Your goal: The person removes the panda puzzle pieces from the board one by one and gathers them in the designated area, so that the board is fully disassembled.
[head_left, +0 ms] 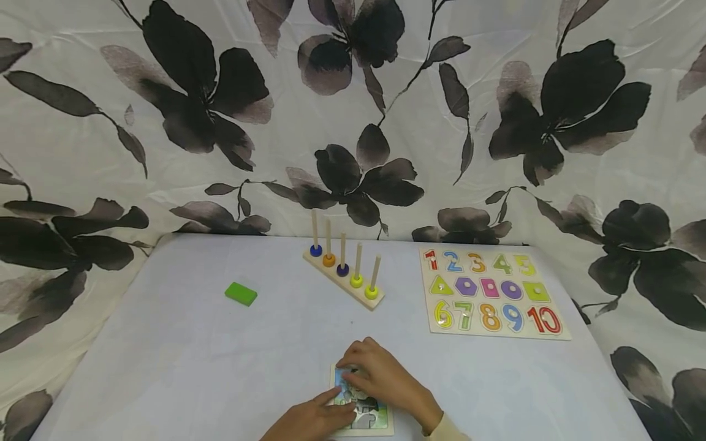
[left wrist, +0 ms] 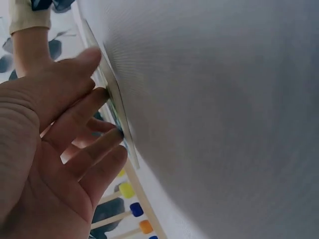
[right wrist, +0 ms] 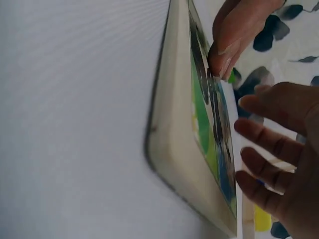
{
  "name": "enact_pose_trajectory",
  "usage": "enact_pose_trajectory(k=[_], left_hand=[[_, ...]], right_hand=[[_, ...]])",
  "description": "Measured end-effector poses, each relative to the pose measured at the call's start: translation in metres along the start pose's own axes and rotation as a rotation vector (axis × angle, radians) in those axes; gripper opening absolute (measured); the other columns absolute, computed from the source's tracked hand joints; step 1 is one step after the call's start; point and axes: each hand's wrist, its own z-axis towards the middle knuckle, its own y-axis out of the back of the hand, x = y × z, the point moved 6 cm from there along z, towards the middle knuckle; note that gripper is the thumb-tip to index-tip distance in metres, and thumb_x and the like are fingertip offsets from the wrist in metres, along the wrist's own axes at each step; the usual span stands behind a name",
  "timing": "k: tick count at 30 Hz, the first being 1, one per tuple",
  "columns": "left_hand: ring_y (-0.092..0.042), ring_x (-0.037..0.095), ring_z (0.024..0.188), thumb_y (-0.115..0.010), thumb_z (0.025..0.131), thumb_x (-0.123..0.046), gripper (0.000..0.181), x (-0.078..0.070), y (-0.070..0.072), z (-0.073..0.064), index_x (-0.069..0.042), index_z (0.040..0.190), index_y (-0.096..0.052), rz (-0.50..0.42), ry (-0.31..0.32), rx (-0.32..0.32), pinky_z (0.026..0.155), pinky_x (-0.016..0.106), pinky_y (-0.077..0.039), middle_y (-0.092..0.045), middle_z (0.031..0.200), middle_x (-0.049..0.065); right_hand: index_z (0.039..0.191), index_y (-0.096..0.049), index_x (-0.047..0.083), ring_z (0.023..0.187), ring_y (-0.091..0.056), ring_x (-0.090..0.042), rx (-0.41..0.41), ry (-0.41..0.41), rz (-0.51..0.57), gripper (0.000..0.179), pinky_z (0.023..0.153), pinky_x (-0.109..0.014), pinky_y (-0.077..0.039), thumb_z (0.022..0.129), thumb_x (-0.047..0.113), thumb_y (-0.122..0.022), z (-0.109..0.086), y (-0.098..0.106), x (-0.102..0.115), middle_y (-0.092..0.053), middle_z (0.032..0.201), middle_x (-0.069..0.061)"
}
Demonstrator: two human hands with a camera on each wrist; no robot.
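Here's the puzzle (head_left: 372,414), towards the table's (head_left: 193,367) near edge; your left hand (head_left: 309,420) touches it, fingers straight; your right hand (head_left: 384,375) arches over its far end, fingers spread. Best press evenly, keeping it steady.

Reads 1 to 10 in two rows on the flat, pale number board (head_left: 476,318) lying at the far right of the table (head_left: 165,367). Starts at the left end of the far row with a red 1 (head_left: 431,260), goes on rightward through a blue 2 (head_left: 454,262), an orange 3 (head_left: 477,263) and a green 4 (head_left: 503,264), and stops at the right end with a yellow 5 (head_left: 525,265). Picks up again at the left end of the near row with a yellow 6 (head_left: 443,315), continues rightward through a green 7 (head_left: 464,315), an orange 8 (head_left: 490,318) and a blue 9 (head_left: 513,318), and finishes at the right end with a red 10 (head_left: 544,320), in two digits side by side
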Motion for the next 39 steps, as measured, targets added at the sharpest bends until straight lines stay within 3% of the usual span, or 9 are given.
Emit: enact_pose_trajectory(k=[5, 11, 21, 24, 29, 39], left_hand=[[-0.058, 0.034, 0.116, -0.069, 0.086, -0.023, 0.035, 0.001, -0.0024, 0.0005, -0.011, 0.118, -0.068, 0.005, 0.029, 0.015, 0.074, 0.027, -0.057, -0.067, 0.12, 0.004], [-0.058, 0.034, 0.116, -0.074, 0.08, -0.015, 0.038, 0.0018, -0.0037, 0.0017, -0.013, 0.117, -0.068, 0.016, 0.056, 0.034, 0.072, 0.027, -0.057, -0.067, 0.121, 0.003], [-0.059, 0.031, 0.115, -0.074, 0.08, -0.019, 0.036, 0.0016, -0.0021, 0.0018, -0.014, 0.116, -0.069, 0.084, 0.034, 0.022, 0.069, 0.022, -0.056, -0.067, 0.121, 0.001], [-0.061, 0.03, 0.113, -0.065, 0.09, -0.034, 0.031, 0.0007, -0.0025, 0.0005, -0.015, 0.114, -0.07, 0.075, 0.017, -0.013, 0.07, 0.022, -0.056, -0.068, 0.119, 0.001], [-0.064, 0.029, 0.109, -0.046, 0.096, -0.054, 0.049, -0.0011, -0.0041, -0.0006, -0.015, 0.111, -0.07, 0.082, -0.03, -0.073, 0.072, 0.023, -0.056, -0.069, 0.115, 0.002], [-0.065, 0.028, 0.107, -0.046, 0.096, -0.054, 0.049, 0.0009, -0.0035, 0.0007, -0.013, 0.11, -0.071, 0.087, -0.046, -0.087, 0.074, 0.027, -0.057, -0.069, 0.113, 0.004]], right_hand=[[0.104, -0.075, 0.02, 0.091, -0.045, -0.002, 0.014, -0.034, -0.059, 0.017, 0.079, -0.021, -0.043, 0.091, 0.025, -0.065, 0.0038, -0.0017, -0.0017, -0.061, 0.103, 0.012], [0.103, -0.075, 0.024, 0.091, -0.044, -0.003, 0.008, -0.008, -0.114, 0.016, 0.079, -0.019, -0.041, 0.09, 0.025, -0.066, 0.0033, -0.0022, -0.0005, -0.06, 0.104, 0.012], [0.106, -0.075, 0.028, 0.091, -0.046, -0.003, -0.006, 0.043, -0.216, 0.02, 0.079, -0.021, -0.043, 0.092, 0.025, -0.062, 0.0015, -0.0016, -0.0018, -0.059, 0.105, 0.011], [0.109, -0.074, 0.029, 0.094, -0.048, -0.005, -0.002, 0.067, -0.246, 0.022, 0.08, -0.023, -0.045, 0.093, 0.024, -0.059, -0.001, -0.0033, -0.0021, -0.06, 0.109, 0.008], [0.11, -0.073, 0.029, 0.095, -0.049, -0.008, -0.018, 0.092, -0.287, 0.023, 0.082, -0.026, -0.045, 0.093, 0.023, -0.059, -0.0049, -0.0043, -0.0013, -0.061, 0.111, 0.005], [0.11, -0.073, 0.027, 0.095, -0.047, -0.006, -0.018, 0.072, -0.234, 0.023, 0.084, -0.026, -0.044, 0.094, 0.02, -0.058, -0.0031, -0.0028, 0.001, -0.06, 0.111, 0.006]])
